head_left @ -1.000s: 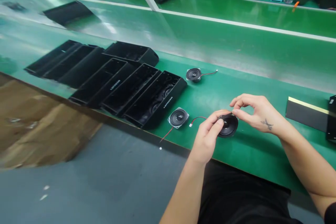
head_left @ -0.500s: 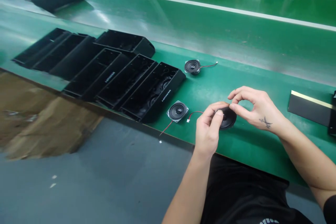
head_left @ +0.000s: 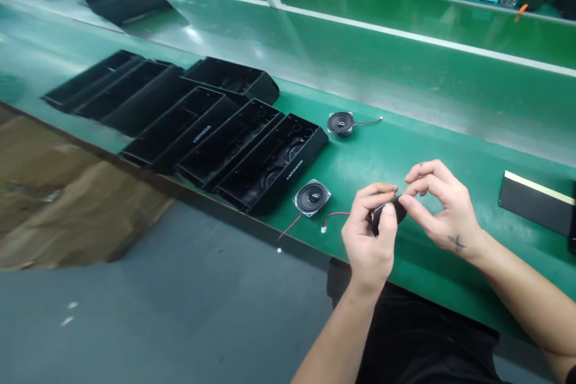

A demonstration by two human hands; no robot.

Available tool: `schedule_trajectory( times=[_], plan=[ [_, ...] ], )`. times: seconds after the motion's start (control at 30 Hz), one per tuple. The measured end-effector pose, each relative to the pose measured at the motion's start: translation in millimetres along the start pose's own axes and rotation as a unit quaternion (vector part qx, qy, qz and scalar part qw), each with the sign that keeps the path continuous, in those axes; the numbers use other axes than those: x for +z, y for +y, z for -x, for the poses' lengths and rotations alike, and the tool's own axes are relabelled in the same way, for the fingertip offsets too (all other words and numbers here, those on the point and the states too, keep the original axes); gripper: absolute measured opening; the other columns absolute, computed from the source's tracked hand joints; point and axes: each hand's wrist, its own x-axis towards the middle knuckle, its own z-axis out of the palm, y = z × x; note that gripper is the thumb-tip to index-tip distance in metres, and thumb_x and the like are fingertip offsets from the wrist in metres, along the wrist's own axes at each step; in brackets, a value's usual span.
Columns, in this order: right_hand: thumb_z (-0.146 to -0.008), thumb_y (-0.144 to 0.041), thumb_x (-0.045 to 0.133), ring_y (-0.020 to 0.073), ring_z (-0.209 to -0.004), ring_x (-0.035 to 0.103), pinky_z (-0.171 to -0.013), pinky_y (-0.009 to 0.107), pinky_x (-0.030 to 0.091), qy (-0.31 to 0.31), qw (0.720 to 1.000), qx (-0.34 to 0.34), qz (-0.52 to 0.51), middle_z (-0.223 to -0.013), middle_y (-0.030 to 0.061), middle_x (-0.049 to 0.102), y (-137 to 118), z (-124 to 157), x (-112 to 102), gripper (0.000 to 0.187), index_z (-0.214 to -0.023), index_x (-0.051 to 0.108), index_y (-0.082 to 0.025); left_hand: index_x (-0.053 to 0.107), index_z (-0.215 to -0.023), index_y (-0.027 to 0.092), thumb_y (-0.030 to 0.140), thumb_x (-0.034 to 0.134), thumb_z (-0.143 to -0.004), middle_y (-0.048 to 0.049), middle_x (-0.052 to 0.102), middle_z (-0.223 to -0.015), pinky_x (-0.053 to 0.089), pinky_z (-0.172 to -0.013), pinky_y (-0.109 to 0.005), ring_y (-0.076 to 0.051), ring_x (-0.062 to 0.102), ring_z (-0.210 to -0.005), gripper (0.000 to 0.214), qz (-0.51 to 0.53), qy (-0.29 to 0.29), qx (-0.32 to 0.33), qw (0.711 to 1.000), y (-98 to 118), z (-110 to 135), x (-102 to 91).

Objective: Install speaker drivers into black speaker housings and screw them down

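Note:
My left hand [head_left: 369,229] grips a black round speaker driver [head_left: 381,219] between thumb and fingers, tilted so its face is mostly hidden. A red wire with a white plug [head_left: 335,215] trails from it to the left over the bench. At the driver's upper right rim my right hand [head_left: 443,207] pinches with thumb and index finger, its other fingers curled loosely. Whether something small is in that pinch is hidden. Left of my hands a square-framed speaker driver [head_left: 312,198] lies face up, its wire over the bench edge. Another speaker driver [head_left: 341,123] lies farther back.
Several black open speaker housings [head_left: 270,162] lie in rows on the green bench [head_left: 432,270] to the left. A black panel with a pale yellow strip [head_left: 535,203] lies at right. Brown cardboard [head_left: 67,204] is on the floor. Beyond a white divider line, a person's hands show at the back.
The held speaker driver has turned from showing its cone to nearly edge-on. My left hand has rotated with it, and my right hand stays at its rim. The view has shifted slightly.

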Motion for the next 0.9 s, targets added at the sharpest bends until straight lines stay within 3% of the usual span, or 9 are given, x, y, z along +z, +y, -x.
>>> schedule_trajectory(
  times=[0.1, 0.3, 0.77, 0.9],
  plan=[
    [-0.097, -0.016, 0.067, 0.0178, -0.088, 0.064, -0.073, 0.032, 0.058, 0.02, 1.0, -0.013, -0.012, -0.097, 0.0048, 0.062, -3, 4, 5, 0.008, -0.092, 0.066, -0.022, 0.072, -0.099, 0.022, 0.014, 0.063, -0.096, -0.0047, 0.073, -0.112, 0.063, -0.088, -0.03, -0.018, 0.073, -0.106, 0.012, -0.023, 0.013, 0.038, 0.999, 5, 2, 0.4],
    [-0.095, -0.014, 0.068, 0.0198, -0.088, 0.063, -0.076, 0.037, 0.059, 0.049, 0.997, -0.031, -0.045, -0.095, 0.005, 0.06, -1, 14, 13, 0.008, -0.095, 0.067, -0.022, 0.07, -0.1, 0.021, 0.013, 0.063, -0.096, -0.0054, 0.072, -0.112, 0.064, -0.093, -0.036, -0.02, 0.073, -0.106, 0.012, -0.058, 0.016, 0.103, 0.993, 9, 6, -2.6],
    [-0.094, -0.016, 0.067, 0.0213, -0.081, 0.063, -0.072, 0.042, 0.055, 0.075, 0.994, -0.034, -0.072, -0.092, 0.0038, 0.059, 5, 17, 21, 0.01, -0.093, 0.066, -0.025, 0.068, -0.103, 0.022, 0.011, 0.062, -0.097, -0.004, 0.069, -0.117, 0.062, -0.097, -0.033, -0.018, 0.069, -0.113, 0.015, -0.031, -0.012, 0.097, 0.995, 8, 8, -2.5],
    [-0.094, -0.021, 0.069, 0.0212, -0.086, 0.061, -0.077, 0.042, 0.055, 0.08, 0.991, 0.007, -0.107, -0.097, 0.0038, 0.056, 7, 23, 26, 0.009, -0.094, 0.061, -0.026, 0.068, -0.104, 0.023, 0.011, 0.062, -0.097, -0.0043, 0.069, -0.116, 0.063, -0.095, -0.035, -0.019, 0.07, -0.113, 0.015, -0.023, -0.017, 0.097, 0.995, 7, 8, -0.1]
  ],
)
